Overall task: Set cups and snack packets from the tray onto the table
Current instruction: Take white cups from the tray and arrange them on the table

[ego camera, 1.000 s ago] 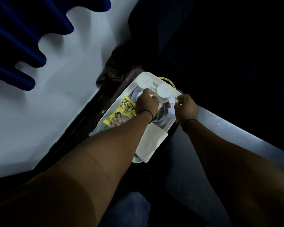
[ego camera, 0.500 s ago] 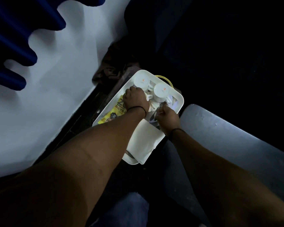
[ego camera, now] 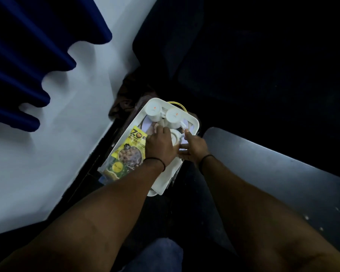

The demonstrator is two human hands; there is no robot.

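Since a second ago both hands have met over a third cup (ego camera: 175,137) in the tray (ego camera: 193,119): left hand (ego camera: 160,147) curled over it, right hand (ego camera: 194,149) fingers extended touching it; grip unclear. Lift-out looks imminent. Snack packet (ego camera: 129,152) lies left of that cup.

Third cup (ego camera: 175,136) half-hidden by hands

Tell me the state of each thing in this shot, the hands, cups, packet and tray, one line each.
left hand: over the tray, on a cup; grip hidden
right hand: fingers extended, at the same cup
third cup: in the tray, between both hands
far cup: in the tray, untouched
second cup: in the tray, beside the far cup, untouched
yellow snack packet: lying flat in the tray
white tray: loaded, nothing taken out yet
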